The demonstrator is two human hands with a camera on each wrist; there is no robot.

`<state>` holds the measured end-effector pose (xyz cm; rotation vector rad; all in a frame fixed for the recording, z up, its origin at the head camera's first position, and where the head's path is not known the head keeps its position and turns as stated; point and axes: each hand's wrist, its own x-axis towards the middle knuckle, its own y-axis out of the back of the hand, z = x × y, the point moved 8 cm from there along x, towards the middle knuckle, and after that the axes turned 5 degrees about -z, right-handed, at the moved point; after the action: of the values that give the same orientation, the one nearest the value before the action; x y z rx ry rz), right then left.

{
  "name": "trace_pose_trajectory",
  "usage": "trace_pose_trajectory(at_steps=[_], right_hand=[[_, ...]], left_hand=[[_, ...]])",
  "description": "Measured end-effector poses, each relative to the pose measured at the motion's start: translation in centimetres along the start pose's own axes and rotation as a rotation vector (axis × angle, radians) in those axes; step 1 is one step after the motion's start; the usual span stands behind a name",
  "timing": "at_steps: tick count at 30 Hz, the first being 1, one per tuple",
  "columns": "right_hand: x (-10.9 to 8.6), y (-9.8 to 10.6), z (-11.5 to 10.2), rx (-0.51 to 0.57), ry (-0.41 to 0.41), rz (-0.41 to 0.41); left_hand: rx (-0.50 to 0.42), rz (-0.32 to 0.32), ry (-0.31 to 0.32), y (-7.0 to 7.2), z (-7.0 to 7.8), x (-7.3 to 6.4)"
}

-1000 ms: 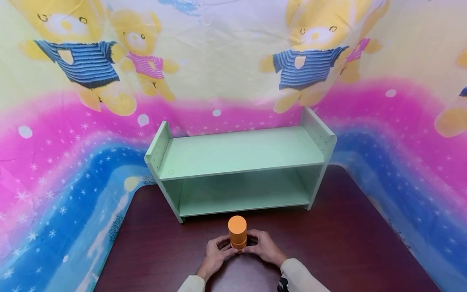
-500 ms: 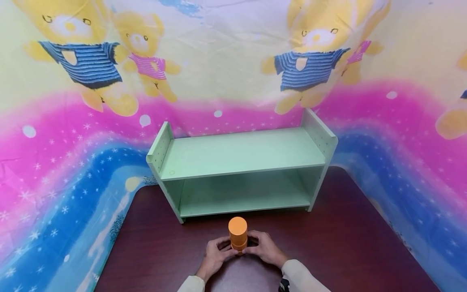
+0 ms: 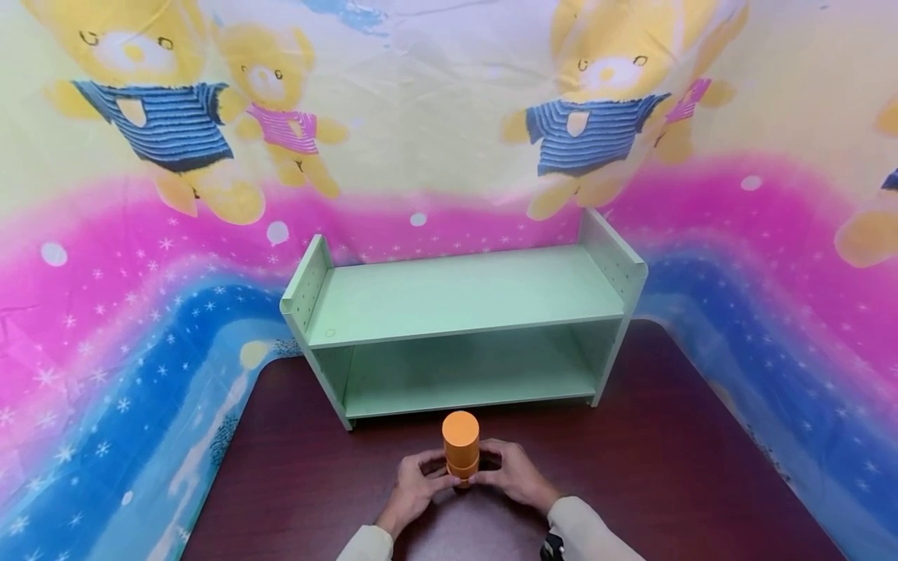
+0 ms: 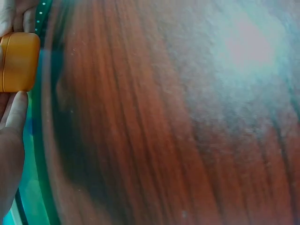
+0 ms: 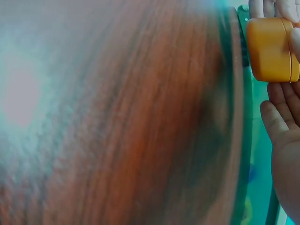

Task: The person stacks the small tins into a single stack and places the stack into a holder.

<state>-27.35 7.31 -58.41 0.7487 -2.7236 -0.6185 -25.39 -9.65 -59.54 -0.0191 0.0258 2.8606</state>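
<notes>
An orange cylindrical container [image 3: 461,438] with a seam around its lower part stands upright between the two hands, in front of the green shelf. The left hand [image 3: 414,485] grips its lower left side with thumb and fingers. From the other side, the right hand [image 3: 517,477] holds the lower right, its thumb at the front close to the left thumb. Only part of the container [image 4: 21,61] shows at the left edge of the left wrist view. In the right wrist view, the same container [image 5: 269,49] appears at the upper right, with fingers on both sides.
A pale green two-tier shelf [image 3: 466,292] with raised side panels stands behind the hands on the dark reddish-brown table [image 3: 673,467]. A cloth backdrop [image 3: 449,117] printed with teddy bears hangs behind and along both sides.
The container has shifted slightly to the right and up in the head view, with both hands keeping their grip. The shelf stays in place.
</notes>
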Motion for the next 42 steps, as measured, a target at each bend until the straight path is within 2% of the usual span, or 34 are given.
trace_pose_trajectory(at_steps=[8,13,20,24,31,38,42], right_hand=[[-0.3,0.9,-1.1,-0.086,0.023,0.011],[-0.5,1.4,-1.8,-0.102,0.025,0.014],[-0.6,2.1,-3.1,-0.135,0.095,0.043],[-0.7,2.4,-3.5,-0.134,0.101,0.043],[-0.6,2.9,-4.3,-0.102,0.107,0.044],[-0.4,3.7,-4.9,-0.112,0.111,0.055],[-0.2,4.0,-5.5,-0.140,0.111,0.062]], left_hand=[[0.022,-0.012,-0.029,-0.3,1.2,0.0],[0.037,-0.018,-0.045,-0.4,2.2,-0.1],[0.055,-0.031,-0.067,-0.7,3.4,-0.2],[0.075,-0.041,-0.079,-0.8,4.0,-0.1],[0.204,-0.031,-0.106,-0.6,5.3,0.0],[0.231,-0.043,-0.113,-0.5,6.5,0.6],[0.206,-0.063,-0.128,-0.5,7.2,0.7]])
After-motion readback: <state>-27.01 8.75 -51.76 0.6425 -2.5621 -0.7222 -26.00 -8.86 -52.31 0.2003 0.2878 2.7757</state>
